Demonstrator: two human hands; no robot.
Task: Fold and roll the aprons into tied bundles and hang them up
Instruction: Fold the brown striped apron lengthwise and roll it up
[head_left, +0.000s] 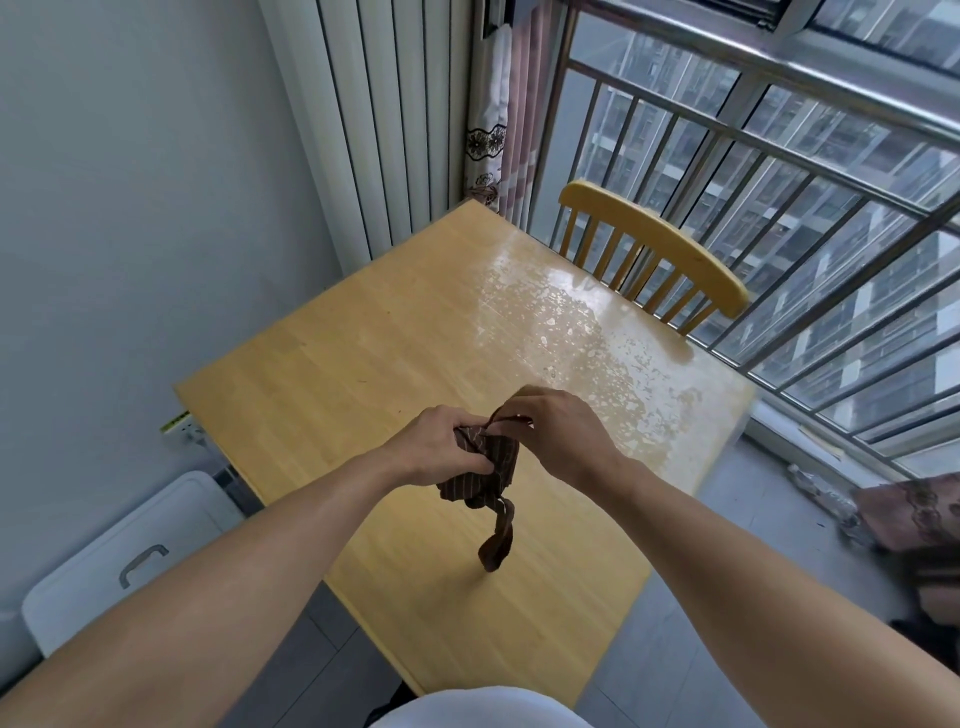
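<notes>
1 brown striped apron bundle (485, 467) is held rolled above the wooden table (332, 364), near its front edge, a strap end (497, 540) dangling. it is gripped by the left hand (441, 441); a strap is pinched by the right hand (561, 431). tying seems underway; hanging remains undone.

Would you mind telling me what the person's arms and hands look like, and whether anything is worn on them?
Both forearms are bare, with no sleeves in view. The left hand and right hand wear no gloves, and no rings, watch or bracelet show. A bit of white clothing appears at the bottom edge.
</notes>
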